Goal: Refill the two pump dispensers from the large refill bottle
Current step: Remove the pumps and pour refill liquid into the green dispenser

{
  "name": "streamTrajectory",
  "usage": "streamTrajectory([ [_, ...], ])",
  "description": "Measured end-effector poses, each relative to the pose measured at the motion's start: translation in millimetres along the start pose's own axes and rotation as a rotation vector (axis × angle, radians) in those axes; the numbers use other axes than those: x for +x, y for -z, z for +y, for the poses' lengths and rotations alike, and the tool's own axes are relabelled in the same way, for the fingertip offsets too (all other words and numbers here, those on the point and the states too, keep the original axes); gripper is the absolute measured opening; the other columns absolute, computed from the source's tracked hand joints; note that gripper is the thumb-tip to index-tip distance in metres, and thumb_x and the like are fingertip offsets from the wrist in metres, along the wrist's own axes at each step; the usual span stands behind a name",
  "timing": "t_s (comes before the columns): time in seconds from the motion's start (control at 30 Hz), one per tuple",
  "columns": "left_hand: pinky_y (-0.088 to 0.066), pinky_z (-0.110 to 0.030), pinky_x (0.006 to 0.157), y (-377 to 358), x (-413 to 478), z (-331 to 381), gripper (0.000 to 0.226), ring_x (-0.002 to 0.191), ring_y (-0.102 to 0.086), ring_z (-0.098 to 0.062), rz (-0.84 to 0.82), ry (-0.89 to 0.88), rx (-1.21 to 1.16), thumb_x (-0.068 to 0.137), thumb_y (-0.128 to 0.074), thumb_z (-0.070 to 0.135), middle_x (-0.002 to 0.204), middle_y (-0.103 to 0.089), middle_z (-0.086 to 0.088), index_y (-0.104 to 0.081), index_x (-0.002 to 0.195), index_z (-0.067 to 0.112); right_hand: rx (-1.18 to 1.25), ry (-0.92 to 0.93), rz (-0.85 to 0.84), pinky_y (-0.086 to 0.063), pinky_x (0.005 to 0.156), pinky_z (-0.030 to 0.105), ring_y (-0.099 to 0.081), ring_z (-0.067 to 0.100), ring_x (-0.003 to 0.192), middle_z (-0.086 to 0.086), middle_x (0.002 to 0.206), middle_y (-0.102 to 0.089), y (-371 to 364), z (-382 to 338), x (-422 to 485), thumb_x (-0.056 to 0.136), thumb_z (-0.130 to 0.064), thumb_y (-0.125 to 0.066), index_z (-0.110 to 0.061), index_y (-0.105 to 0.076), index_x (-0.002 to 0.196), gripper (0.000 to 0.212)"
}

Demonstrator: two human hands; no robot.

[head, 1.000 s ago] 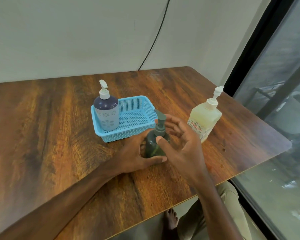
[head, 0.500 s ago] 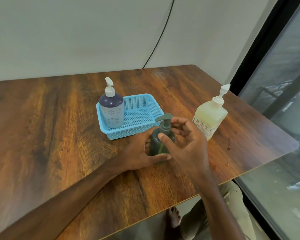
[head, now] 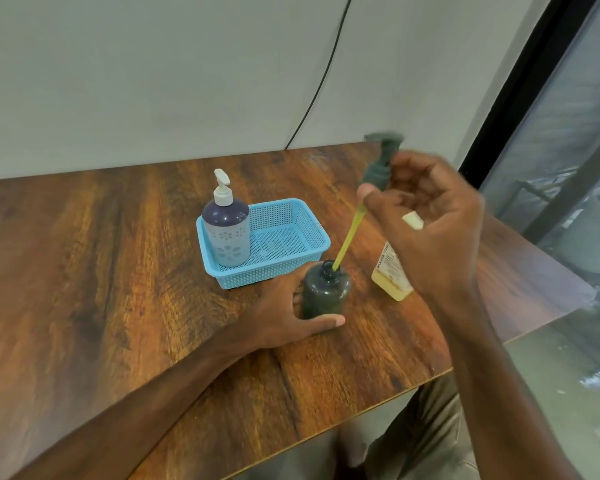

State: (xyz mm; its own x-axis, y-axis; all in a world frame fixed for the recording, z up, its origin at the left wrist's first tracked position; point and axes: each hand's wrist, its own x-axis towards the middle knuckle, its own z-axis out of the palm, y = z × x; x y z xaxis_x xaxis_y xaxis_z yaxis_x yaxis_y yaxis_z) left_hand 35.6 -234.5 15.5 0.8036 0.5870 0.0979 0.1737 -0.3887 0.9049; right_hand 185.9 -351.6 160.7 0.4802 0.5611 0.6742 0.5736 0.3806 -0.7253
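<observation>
Left fingers (head: 326,322) grip the dark, perhaps empty bottle (head: 326,296); right fingers (head: 371,199) pinch its raised pump (head: 378,168).

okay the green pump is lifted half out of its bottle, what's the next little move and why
Probably lift the pump head a little higher. The right hand grips it, but the tip of its yellow tube sits inside the neck of the green bottle, which the left hand steadies. Once clear, it can be set aside.

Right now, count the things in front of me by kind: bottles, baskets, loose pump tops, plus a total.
Bottles: 3 (green bottle, purple bottle, yellow refill bottle)
Baskets: 1 (blue basket)
Loose pump tops: 1 (green pump, held by the right hand)
Total: 5
</observation>
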Motion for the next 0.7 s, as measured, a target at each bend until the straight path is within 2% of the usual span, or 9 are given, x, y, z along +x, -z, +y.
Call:
streamTrajectory([
  [0.1,-0.055,-0.035,0.11,0.7,-0.4,0.4,0.09,0.135,-0.057,-0.006,-0.009,0.021,0.012,0.073,-0.091,0.055,0.145,-0.06,0.014,-0.049,0.149,0.031,-0.029,0.05,0.032,-0.06,0.082,0.029,-0.074,0.016,0.096,0.003,0.109,-0.076,9.0,-12.7,25.6,0.088,-0.016,-0.082,-0.003,-0.067,0.121,0.038],
  [0.2,-0.055,-0.036,0.11,1.2,-0.1,0.2,0.096,0.136,-0.057,-0.007,-0.012,0.044,0.02,0.07,-0.089,0.063,0.146,-0.059,0.014,-0.047,0.15,0.033,-0.133,0.049,0.02,-0.06,0.079,0.025,-0.073,0.011,0.093,-0.002,0.106,-0.076,17.2,-20.7,44.0,0.089,-0.026,-0.081,-0.01,-0.069,0.121,0.037],
  [0.33,-0.052,-0.027,0.11,0.6,-0.6,3.5,0.081,0.135,-0.056,-0.005,-0.014,0.036,0.02,0.077,-0.091,0.047,0.145,-0.059,0.016,-0.049,0.145,0.033,-0.287,-0.013,-0.098,-0.061,0.077,0.022,-0.072,0.004,0.087,-0.013,0.098,-0.074,21.5,-11.9,38.9,0.089,-0.031,-0.08,-0.025,-0.071,0.117,0.03],
  [0.4,-0.053,-0.027,0.11,0.1,-1.6,5.2,0.074,0.132,-0.059,-0.004,-0.009,0.018,0.016,0.079,-0.092,0.04,0.14,-0.062,0.016,-0.052,0.141,0.034,-0.372,-0.071,-0.179,-0.06,0.075,0.021,-0.071,0.003,0.084,-0.016,0.096,-0.073,21.0,0.8,23.8,0.089,-0.031,-0.079,-0.03,-0.071,0.116,0.028],
  [0.5,-0.055,-0.033,0.109,0.1,-2.3,4.9,0.077,0.129,-0.061,-0.004,0.017,0.002,-0.001,0.078,-0.093,0.041,0.137,-0.065,0.015,-0.054,0.143,0.03,-0.483,-0.191,-0.26,-0.055,0.07,0.014,-0.067,-0.001,0.083,-0.021,0.092,-0.07,17.5,24.8,-5.9,0.09,-0.034,-0.078,-0.028,-0.073,0.121,0.032],
  [0.57,-0.055,-0.033,0.108,-0.2,-2.7,5.5,0.077,0.128,-0.062,-0.003,0.021,-0.011,0.002,0.078,-0.093,0.039,0.136,-0.067,0.014,-0.054,0.143,0.029,-0.53,-0.258,-0.297,-0.049,0.067,0.01,-0.063,-0.004,0.083,-0.024,0.09,-0.065,13.7,40.7,-26.4,0.091,-0.032,-0.077,-0.025,-0.073,0.122,0.033],
  [0.7,-0.055,-0.021,0.101,1.4,-4.2,9.2,0.067,0.123,-0.065,0.0,0.044,-0.063,0.019,0.08,-0.092,0.028,0.129,-0.07,0.015,-0.059,0.138,0.027,-0.629,-0.39,-0.407,-0.058,0.068,0.026,-0.064,0.003,0.08,-0.01,0.097,-0.071,6.5,71.4,-57.0,0.096,-0.031,-0.071,-0.023,-0.071,0.119,0.025],
])
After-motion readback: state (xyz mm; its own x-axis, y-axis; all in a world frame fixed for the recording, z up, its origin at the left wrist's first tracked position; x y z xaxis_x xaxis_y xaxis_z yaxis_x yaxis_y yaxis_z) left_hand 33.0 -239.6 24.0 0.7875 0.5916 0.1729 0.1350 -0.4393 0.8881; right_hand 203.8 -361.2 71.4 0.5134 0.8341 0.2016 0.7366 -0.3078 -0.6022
